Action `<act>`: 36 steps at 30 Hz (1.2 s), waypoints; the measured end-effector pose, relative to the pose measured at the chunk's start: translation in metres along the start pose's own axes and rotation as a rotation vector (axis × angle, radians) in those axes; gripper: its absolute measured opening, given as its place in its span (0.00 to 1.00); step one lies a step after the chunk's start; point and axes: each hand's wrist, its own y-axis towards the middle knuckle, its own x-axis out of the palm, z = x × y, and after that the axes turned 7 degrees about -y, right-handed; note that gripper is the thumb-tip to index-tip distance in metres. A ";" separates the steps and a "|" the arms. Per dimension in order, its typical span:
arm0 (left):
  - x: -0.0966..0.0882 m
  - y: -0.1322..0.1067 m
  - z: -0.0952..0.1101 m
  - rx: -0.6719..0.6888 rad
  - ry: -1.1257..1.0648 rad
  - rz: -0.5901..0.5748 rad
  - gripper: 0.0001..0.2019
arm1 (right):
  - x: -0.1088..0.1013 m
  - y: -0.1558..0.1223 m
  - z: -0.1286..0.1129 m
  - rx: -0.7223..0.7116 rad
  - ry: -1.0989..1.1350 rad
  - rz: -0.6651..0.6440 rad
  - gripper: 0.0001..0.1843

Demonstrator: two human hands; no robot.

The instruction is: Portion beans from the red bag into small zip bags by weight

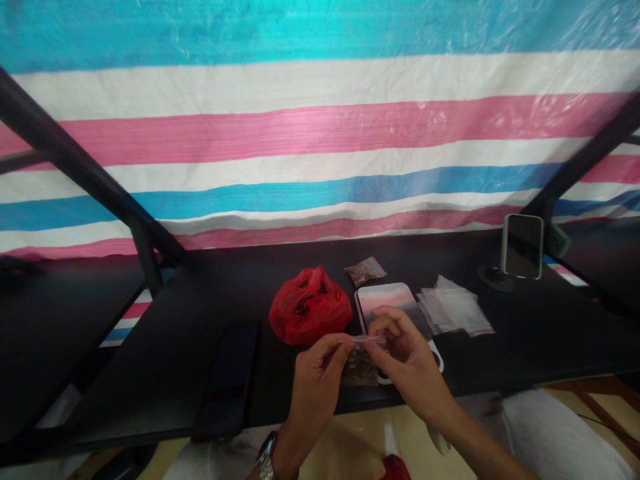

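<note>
My left hand (316,373) and my right hand (405,357) both pinch the top edge of a small clear plastic bag (361,363) holding dark brownish bits, above the near edge of the black table (200,300). Each hand grips one end of the bag's sealing strip. Just behind the hands lies a shiny scale with a reflective plate (387,303). A red plastic bag (310,307) with dark contents sits to the left of it. A filled small bag (365,270) lies farther back.
A stack of empty clear bags (455,310) lies right of the scale. A small standing mirror (521,248) is at the back right. A dark flat phone-like object (227,377) lies at left. A striped tarp (320,133) hangs behind, with black frame bars at both sides.
</note>
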 end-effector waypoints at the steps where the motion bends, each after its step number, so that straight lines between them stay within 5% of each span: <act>1: 0.000 0.000 0.000 0.000 0.005 0.008 0.11 | 0.000 0.000 0.001 0.011 0.008 -0.004 0.20; 26: 0.000 -0.004 -0.002 0.048 -0.032 -0.093 0.09 | 0.000 -0.003 0.000 0.002 -0.043 -0.051 0.21; 31: -0.001 -0.005 -0.001 0.119 0.005 -0.136 0.07 | 0.000 -0.005 -0.001 -0.038 -0.073 -0.042 0.13; 36: -0.005 -0.003 -0.001 0.187 0.034 -0.136 0.07 | -0.001 -0.003 0.003 -0.029 -0.055 -0.060 0.17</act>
